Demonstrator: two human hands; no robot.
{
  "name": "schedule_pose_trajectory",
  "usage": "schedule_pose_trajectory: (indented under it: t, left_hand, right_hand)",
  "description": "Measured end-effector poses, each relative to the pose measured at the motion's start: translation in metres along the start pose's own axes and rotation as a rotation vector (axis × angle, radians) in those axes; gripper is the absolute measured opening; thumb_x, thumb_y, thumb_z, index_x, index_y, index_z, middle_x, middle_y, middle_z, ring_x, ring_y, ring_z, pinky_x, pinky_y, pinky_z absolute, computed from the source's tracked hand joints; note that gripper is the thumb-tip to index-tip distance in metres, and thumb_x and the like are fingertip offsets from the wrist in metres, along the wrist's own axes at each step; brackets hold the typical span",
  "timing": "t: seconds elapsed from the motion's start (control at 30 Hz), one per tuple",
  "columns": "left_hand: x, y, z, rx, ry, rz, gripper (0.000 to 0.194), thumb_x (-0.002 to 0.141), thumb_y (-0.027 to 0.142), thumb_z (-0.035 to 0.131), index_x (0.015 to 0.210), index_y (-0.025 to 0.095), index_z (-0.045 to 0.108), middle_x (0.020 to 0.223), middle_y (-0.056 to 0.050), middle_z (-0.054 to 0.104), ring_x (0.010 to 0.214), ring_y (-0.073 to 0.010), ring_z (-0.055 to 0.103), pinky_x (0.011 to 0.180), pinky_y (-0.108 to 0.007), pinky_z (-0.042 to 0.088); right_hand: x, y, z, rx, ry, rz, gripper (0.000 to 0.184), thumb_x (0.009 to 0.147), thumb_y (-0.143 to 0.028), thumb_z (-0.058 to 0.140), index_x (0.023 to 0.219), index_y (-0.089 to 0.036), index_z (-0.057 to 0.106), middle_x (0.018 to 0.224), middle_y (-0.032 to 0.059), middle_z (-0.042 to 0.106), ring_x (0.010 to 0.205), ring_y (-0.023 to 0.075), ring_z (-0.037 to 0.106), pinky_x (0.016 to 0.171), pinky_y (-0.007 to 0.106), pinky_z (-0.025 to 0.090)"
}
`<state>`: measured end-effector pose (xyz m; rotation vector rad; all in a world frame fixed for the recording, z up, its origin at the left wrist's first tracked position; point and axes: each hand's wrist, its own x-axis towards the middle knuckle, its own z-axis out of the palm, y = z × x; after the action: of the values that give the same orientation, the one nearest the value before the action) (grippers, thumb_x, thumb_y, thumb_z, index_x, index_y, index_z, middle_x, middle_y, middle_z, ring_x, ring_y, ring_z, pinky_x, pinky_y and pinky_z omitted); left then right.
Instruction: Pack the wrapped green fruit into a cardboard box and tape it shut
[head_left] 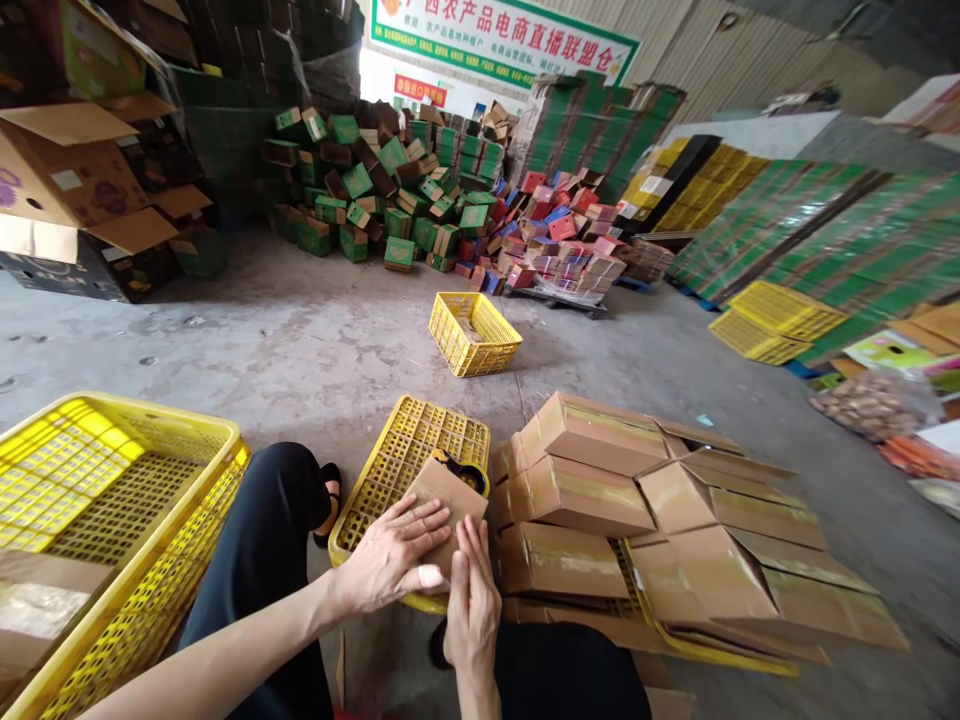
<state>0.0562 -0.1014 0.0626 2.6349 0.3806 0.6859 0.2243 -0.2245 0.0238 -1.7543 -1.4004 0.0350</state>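
A small brown cardboard box (448, 486) lies on an upturned yellow plastic crate (420, 430) between my knees. My left hand (394, 555) rests flat across the box's top, fingers stretched out; its thumb has a pale wrap on it. Against the box's right side lies my right hand (474, 600), fingers straight and close together, not wrapped round anything. A tape dispenser (475, 478) with a black and yellow body sits at the box's far edge, partly hidden by it.
Flat-folded and stacked cartons (592, 490) stand close on my right. A large yellow crate (217, 450) with a carton inside is on my left. Another yellow crate (480, 335) sits ahead on the concrete floor. Behind it are heaped green boxes (397, 250) and red boxes (559, 228).
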Motion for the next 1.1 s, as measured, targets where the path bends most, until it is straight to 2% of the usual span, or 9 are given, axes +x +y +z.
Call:
schedule_pose_trajectory:
  t: [0.17, 0.27, 0.37, 0.43, 0.5, 0.6, 0.73, 0.93, 1.1]
  left_hand:
    - [0.002, -0.001, 0.002, -0.012, 0.032, -0.009, 0.062, 0.108, 0.061, 0.039, 0.154, 0.02, 0.053, 0.157, -0.01, 0.055, 0.152, -0.0255, 0.044, 0.13, -0.049, 0.029]
    - [0.002, 0.0, 0.003, -0.036, 0.02, -0.02, 0.063, 0.108, 0.062, 0.039, 0.153, 0.021, 0.054, 0.156, -0.01, 0.056, 0.151, -0.0257, 0.045, 0.128, -0.049, 0.031]
    - [0.003, 0.0, 0.002, -0.085, 0.006, -0.029, 0.067, 0.107, 0.064, 0.037, 0.155, 0.02, 0.051, 0.157, -0.011, 0.055, 0.151, -0.0269, 0.045, 0.128, -0.05, 0.032]
    - [0.003, -0.001, -0.001, -0.135, 0.017, -0.025, 0.069, 0.107, 0.066, 0.035, 0.156, 0.021, 0.049, 0.157, -0.012, 0.055, 0.15, -0.0281, 0.046, 0.128, -0.051, 0.032]
    - [0.001, -0.003, -0.005, -0.192, 0.071, -0.027, 0.065, 0.109, 0.063, 0.032, 0.154, 0.021, 0.052, 0.154, -0.013, 0.058, 0.145, -0.0276, 0.051, 0.126, -0.05, 0.035]
    - [-0.002, -0.007, -0.01, -0.223, 0.154, -0.042, 0.055, 0.113, 0.05, 0.027, 0.151, 0.022, 0.055, 0.147, -0.014, 0.063, 0.136, -0.0251, 0.06, 0.124, -0.046, 0.04]
    - [-0.003, -0.006, -0.011, -0.165, 0.144, -0.038, 0.051, 0.113, 0.047, 0.03, 0.15, 0.021, 0.052, 0.145, -0.014, 0.063, 0.136, -0.0252, 0.058, 0.124, -0.047, 0.04]
    - [0.007, -0.004, -0.009, -0.061, 0.134, -0.062, 0.049, 0.112, 0.049, 0.031, 0.144, 0.022, 0.056, 0.138, -0.012, 0.067, 0.135, -0.0251, 0.059, 0.12, -0.041, 0.043]
    - [0.013, -0.003, -0.006, 0.062, 0.162, -0.132, 0.042, 0.112, 0.046, 0.032, 0.131, 0.025, 0.063, 0.121, -0.008, 0.072, 0.115, -0.0233, 0.068, 0.105, -0.037, 0.052]
  right_hand:
    - [0.041, 0.021, -0.001, 0.05, -0.032, 0.032, 0.049, 0.112, -0.041, 0.035, 0.148, -0.021, 0.061, 0.155, 0.01, 0.057, 0.152, 0.0271, 0.044, 0.119, 0.047, 0.049]
    - [0.061, 0.027, 0.001, -0.012, -0.046, 0.059, 0.055, 0.112, -0.047, 0.031, 0.151, -0.018, 0.059, 0.16, 0.012, 0.052, 0.153, 0.0274, 0.043, 0.12, 0.046, 0.048]
    - [0.077, 0.023, 0.006, -0.194, -0.081, 0.034, 0.062, 0.11, -0.054, 0.034, 0.152, -0.015, 0.057, 0.163, 0.016, 0.046, 0.159, 0.0359, 0.03, 0.122, 0.06, 0.04]
    - [0.084, 0.013, 0.011, -0.332, -0.131, 0.005, 0.059, 0.11, -0.053, 0.035, 0.153, -0.018, 0.056, 0.167, 0.015, 0.04, 0.16, 0.0403, 0.022, 0.121, 0.072, 0.032]
    - [0.089, 0.001, 0.015, -0.416, -0.203, -0.042, 0.054, 0.112, -0.047, 0.032, 0.155, -0.023, 0.054, 0.169, 0.0126, 0.037, 0.16, 0.0396, 0.023, 0.12, 0.076, 0.027]
    - [0.092, -0.01, 0.02, -0.434, -0.279, -0.105, 0.054, 0.112, -0.045, 0.031, 0.16, -0.025, 0.045, 0.168, 0.013, 0.038, 0.158, 0.0367, 0.03, 0.119, 0.073, 0.032]
    - [0.092, -0.009, 0.021, -0.408, -0.28, -0.102, 0.056, 0.111, -0.048, 0.034, 0.163, -0.027, 0.038, 0.168, 0.012, 0.039, 0.157, 0.0382, 0.032, 0.118, 0.073, 0.035]
    - [0.081, 0.006, 0.014, -0.324, -0.269, -0.147, 0.051, 0.111, -0.04, 0.038, 0.161, -0.033, 0.043, 0.171, 0.0069, 0.035, 0.161, 0.0372, 0.023, 0.12, 0.068, 0.038]
    - [0.053, 0.002, -0.001, -0.217, -0.263, -0.247, 0.053, 0.11, -0.032, 0.04, 0.163, -0.032, 0.038, 0.172, 0.0018, 0.033, 0.163, 0.0338, 0.011, 0.124, 0.06, 0.04]
